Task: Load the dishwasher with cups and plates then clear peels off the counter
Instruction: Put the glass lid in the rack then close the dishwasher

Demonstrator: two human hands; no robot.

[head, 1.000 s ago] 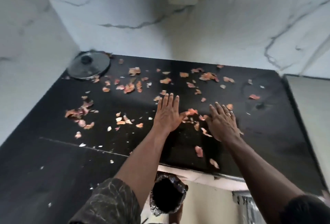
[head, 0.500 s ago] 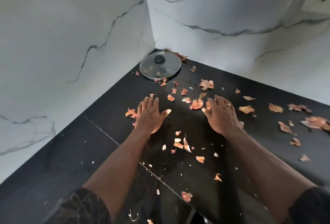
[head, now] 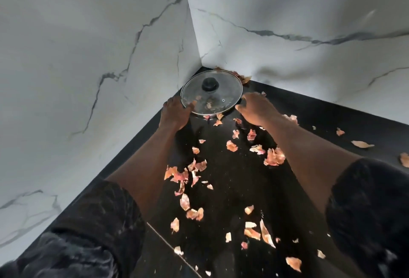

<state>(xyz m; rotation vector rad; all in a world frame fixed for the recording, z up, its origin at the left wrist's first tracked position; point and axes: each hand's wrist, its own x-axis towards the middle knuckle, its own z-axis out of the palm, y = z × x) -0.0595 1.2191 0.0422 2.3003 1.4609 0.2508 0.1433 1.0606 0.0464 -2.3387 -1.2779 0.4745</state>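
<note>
Both hands have travelled from the peel-strewn middle of the counter up into its far corner, and the view has tipped forward with them. Two white marbled walls (head: 88, 56) meet there above the black counter (head: 321, 118), which fills the lower part of the view. A glass lid (head: 221, 93) with a black knob (head: 209, 84) lies flat in that corner, close to both walls, with what look like scraps showing through the glass and more tucked behind it against the right-hand wall. The left hand (head: 174, 115) lies at the lid's left edge, its fingers fairly straight and pointing toward the wall, its thumb on the rim. The right hand (head: 257, 109) sits just beside the lid's right edge, its fingers spread wide and loosely bent, holding nothing; blur hides whether they touch the rim. Peels (head: 274, 157) lie scattered between and beside the forearms, from the lid back toward the near edge, with a few further out on the right. Judging by that litter, the step in hand is the clearing, begun at the far corner. To do it well, the lid should probably be lifted or slid aside first so the scraps under and behind it come free. Both palms can then stay flat and low, sweeping inward and back into one pile. These peels look thin and dry, so slow strokes should stop them skittering away.
</note>
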